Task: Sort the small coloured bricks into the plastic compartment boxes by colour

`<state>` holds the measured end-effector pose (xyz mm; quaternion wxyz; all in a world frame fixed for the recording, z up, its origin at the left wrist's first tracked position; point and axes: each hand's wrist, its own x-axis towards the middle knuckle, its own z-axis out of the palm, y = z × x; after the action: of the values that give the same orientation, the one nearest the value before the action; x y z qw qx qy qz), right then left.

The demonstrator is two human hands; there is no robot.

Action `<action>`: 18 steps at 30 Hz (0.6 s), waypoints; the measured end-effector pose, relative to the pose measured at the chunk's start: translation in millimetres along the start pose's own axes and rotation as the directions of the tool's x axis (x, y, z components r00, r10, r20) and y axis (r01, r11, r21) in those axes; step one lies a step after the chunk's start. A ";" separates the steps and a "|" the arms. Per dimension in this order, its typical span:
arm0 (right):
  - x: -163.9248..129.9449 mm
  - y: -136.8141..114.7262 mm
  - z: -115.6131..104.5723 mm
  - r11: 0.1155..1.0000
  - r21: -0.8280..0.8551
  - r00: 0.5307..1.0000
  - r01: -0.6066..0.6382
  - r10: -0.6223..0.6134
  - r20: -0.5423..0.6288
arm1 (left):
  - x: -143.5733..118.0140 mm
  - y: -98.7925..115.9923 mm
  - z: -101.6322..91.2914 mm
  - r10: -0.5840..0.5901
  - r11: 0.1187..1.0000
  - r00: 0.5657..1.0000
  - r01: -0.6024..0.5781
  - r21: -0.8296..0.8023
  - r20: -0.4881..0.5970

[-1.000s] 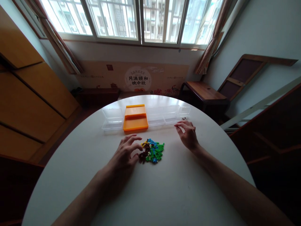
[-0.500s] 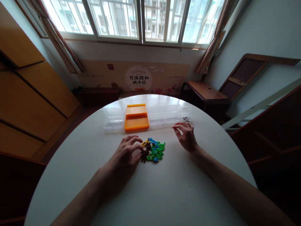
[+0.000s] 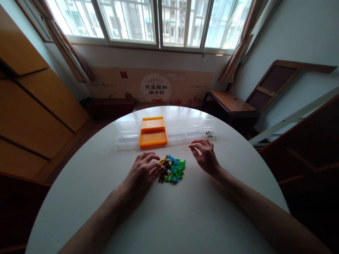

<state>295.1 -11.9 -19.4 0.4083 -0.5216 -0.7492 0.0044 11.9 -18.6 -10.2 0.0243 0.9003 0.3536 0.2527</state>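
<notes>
A small pile of toy building bricks (image 3: pixel 176 169), green, blue, brown and yellow, lies on the white round table (image 3: pixel 169 218). My left hand (image 3: pixel 144 167) rests at the pile's left edge. Its fingers are bent and apart from the thumb, with the tips at the brown and yellow bricks. To the right of the pile, my right hand (image 3: pixel 205 155) hovers with thumb and fingers slightly apart; I see nothing between them. Just beyond it, a clear compartment (image 3: pixel 209 134) contains a few small dark pieces.
Behind the pile stands an orange open tray (image 3: pixel 153 137). A clear plastic box (image 3: pixel 127 139) is to its left, and more clear compartments (image 3: pixel 177 134) run to its right. Past the table are a wooden side table (image 3: pixel 230 100) and a window (image 3: pixel 182 23).
My right hand has moved a little left and nearer to me, away from the clear compartment with dark pieces. The left hand stays at the pile, where some brown bricks have shifted slightly.
</notes>
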 end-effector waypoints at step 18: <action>-13.2 -44.2 12.2 0.965 0.198 0.961 0.170 -0.207 0.185 | 5.9 10.6 6.6 -0.001 1.000 0.990 -0.002 -0.024 -0.141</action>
<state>254.8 -37.4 -16.4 0.3732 -0.4051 -0.8301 0.0868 25.2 -21.8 -11.0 0.0099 0.8798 0.3513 0.3200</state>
